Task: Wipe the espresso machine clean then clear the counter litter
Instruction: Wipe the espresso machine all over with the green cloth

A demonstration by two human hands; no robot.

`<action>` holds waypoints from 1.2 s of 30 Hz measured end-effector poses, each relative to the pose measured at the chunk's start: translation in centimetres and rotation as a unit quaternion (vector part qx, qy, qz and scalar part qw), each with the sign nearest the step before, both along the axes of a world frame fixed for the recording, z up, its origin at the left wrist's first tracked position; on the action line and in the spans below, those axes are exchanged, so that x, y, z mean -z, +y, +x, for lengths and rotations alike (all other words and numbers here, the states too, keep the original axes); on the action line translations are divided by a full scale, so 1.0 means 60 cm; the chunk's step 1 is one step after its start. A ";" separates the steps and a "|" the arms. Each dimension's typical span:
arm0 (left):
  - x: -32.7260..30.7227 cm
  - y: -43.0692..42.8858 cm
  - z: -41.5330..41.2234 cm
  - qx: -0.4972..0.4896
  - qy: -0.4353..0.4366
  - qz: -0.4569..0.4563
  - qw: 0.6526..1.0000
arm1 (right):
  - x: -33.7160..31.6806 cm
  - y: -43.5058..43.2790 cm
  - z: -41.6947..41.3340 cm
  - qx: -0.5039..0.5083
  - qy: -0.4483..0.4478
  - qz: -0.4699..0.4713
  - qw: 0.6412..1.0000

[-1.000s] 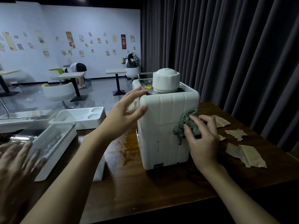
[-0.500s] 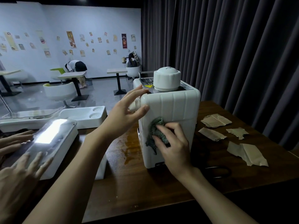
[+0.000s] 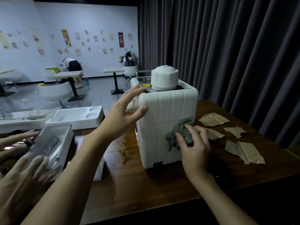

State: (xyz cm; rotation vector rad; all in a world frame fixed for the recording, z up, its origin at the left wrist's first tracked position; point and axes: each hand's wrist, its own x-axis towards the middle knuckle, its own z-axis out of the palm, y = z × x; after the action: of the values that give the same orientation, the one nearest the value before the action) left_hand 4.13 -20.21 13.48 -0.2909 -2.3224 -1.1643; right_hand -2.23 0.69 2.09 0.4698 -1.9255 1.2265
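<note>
Dark wooden surface [image 3: 146,184] runs across the near field; at lower left another person's blurred hand [image 3: 21,176] lies spread just beside a white box with a clear lid [image 3: 50,143]; right hand [image 3: 194,148] reaches in from lower right, fingers [image 3: 191,129] spread and fairly straight, pressing a grey-green cloth [image 3: 183,132] flat against the near face of the espresso machine [image 3: 159,120], low on its right side, cloth partly covered by the hand; machine is white, upright, standing mid-surface; brown wet stain [image 3: 123,146] on the wood just left of its base; torn paper scraps to its right, a large one [image 3: 245,151] nearest, a small one [image 3: 215,135] partly behind the right hand, another small one [image 3: 235,130] and a folded one [image 3: 213,119] further back, all apart from the machine; left hand [image 3: 120,116] braces the machine's upper left corner, fingers wide, thumb on the near face, fingertips at the top edge, gripping nothing; round white cap [image 3: 164,77] on the machine's top; white tray with two round wells [image 3: 76,116] beyond the box; dark curtain [image 3: 235,54] behind; far room has small tables [image 3: 68,74], white chairs [image 3: 55,92], a person bent over [image 3: 72,64], posters on the wall [image 3: 66,38].
</note>
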 end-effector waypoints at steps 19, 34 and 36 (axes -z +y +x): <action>0.004 -0.003 -0.002 0.002 -0.001 0.004 1.000 | 0.029 -0.012 0.019 0.002 -0.042 -0.032 0.999; 0.004 0.006 0.000 0.001 0.016 0.022 1.000 | 0.074 -0.107 0.096 -0.058 -0.069 0.034 0.995; 0.003 0.008 0.001 0.001 0.017 0.023 1.000 | 0.074 -0.098 0.091 -0.066 -0.067 0.042 0.995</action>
State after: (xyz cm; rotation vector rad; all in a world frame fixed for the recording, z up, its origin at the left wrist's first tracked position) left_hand 4.17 -19.76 13.27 -0.2936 -2.2631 -1.2029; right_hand 3.25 -5.21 -2.34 0.5779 -2.0944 1.2932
